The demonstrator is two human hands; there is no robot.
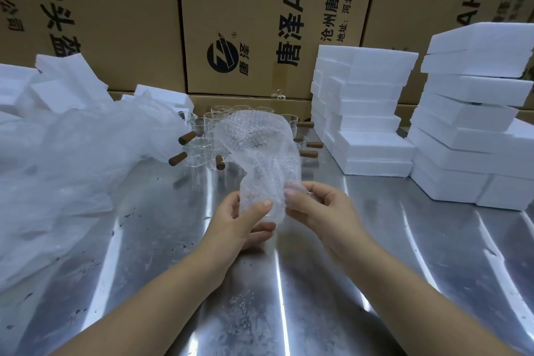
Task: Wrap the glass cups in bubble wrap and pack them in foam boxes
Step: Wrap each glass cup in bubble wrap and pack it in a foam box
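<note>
One bubble wrap sheet [254,139]: left hand [242,222] grips base, right hand [318,208] pinches edge. Wrapping step; next likely needs snug closing.

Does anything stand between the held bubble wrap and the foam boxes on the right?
Nothing visible does. The left hand and right hand hold the bubble wrap above the metal table; only shiny tabletop lies between it and the nearest foam boxes.
</note>
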